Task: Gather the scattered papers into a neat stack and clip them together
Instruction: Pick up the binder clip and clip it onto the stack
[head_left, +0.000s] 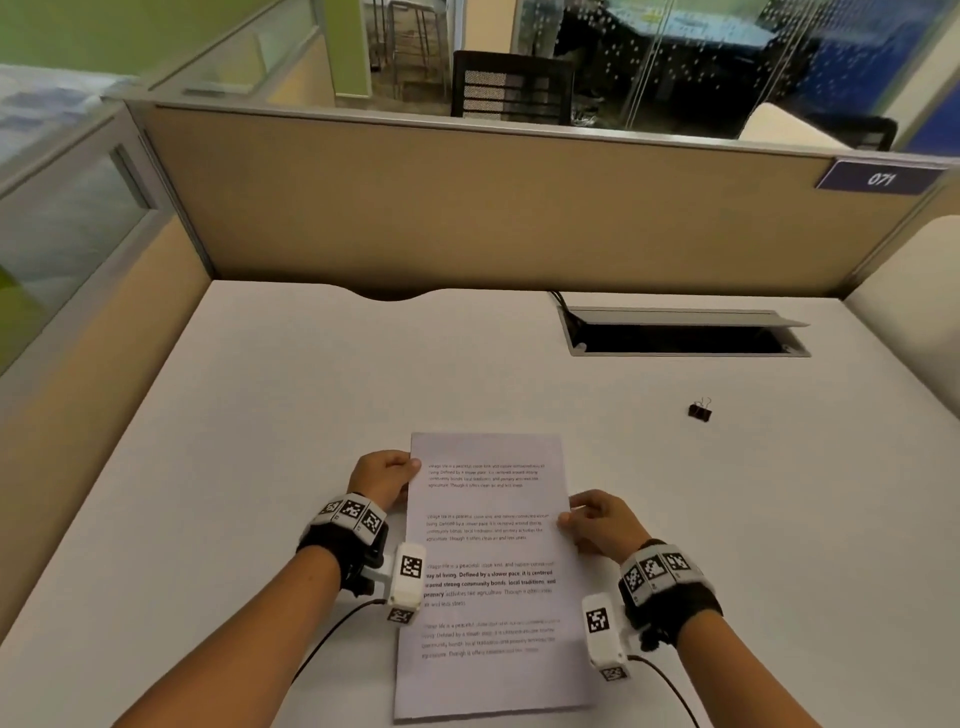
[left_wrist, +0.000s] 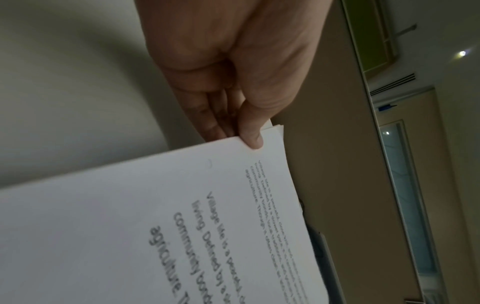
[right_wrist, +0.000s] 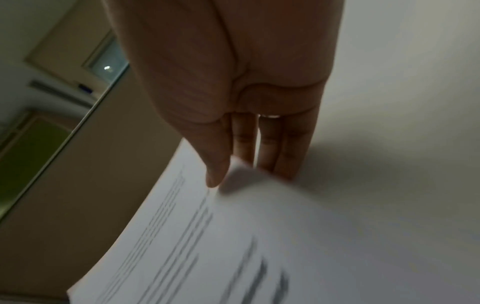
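While pinching opposite long edges of stack of white printed paper sheets, thumbs on top: left hand, right hand; small black binder clip well beyond right hand.

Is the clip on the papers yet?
No. The clip lies alone on the desk, right of the papers.

White desk inside tan cubicle partition, black chair and glass wall beyond

Black wrist straps, checkered marker tags, white cabled cameras.
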